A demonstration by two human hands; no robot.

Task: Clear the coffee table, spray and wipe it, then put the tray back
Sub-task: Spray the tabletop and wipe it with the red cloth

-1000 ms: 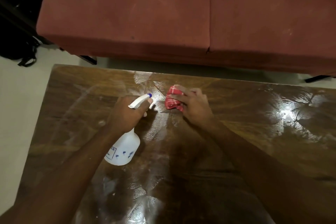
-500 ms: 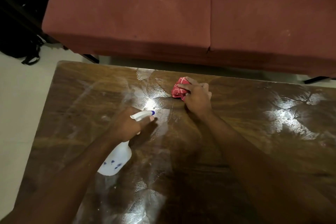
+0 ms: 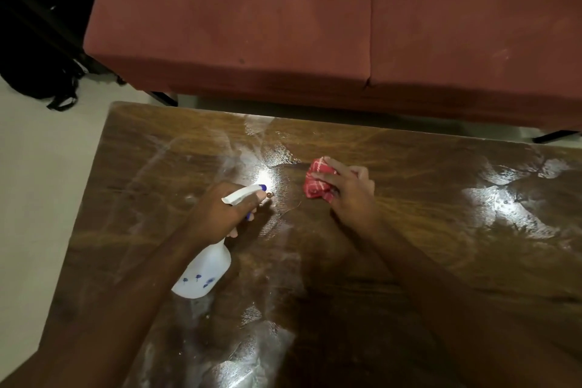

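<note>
1. Two bare hands are over the wooden coffee table (image 3: 441, 261), and the top gleams wet, with bright glare patches at its middle and right.
2. The left hand (image 3: 217, 214) is wrapped around the neck of the white spray bottle (image 3: 204, 271), fingers closed tight on it, one finger hooked at the trigger.
3. The bottle is tilted, its body pointing back toward the person, and its white head with the blue nozzle tip (image 3: 263, 187) aims toward the table's middle.
4. Whether the bottle's base touches the wood or hangs just above it, I cannot tell.
5. Over to the right hand (image 3: 349, 189): it presses down on a bunched red checked cloth (image 3: 316, 183), fingers curled over the top, and the cloth lies flat against the tabletop.
6. The cloth sits near the table's far edge, just right of the brightest glare spot, apart from the nozzle.
7. Smeary streaks arc across the left half of the wood.
8. Beyond the table, a dark red sofa (image 3: 283, 25) fills the top of the view.
9. A black bag (image 3: 41, 79) lies on the pale floor (image 3: 37, 183) at far left.
</note>
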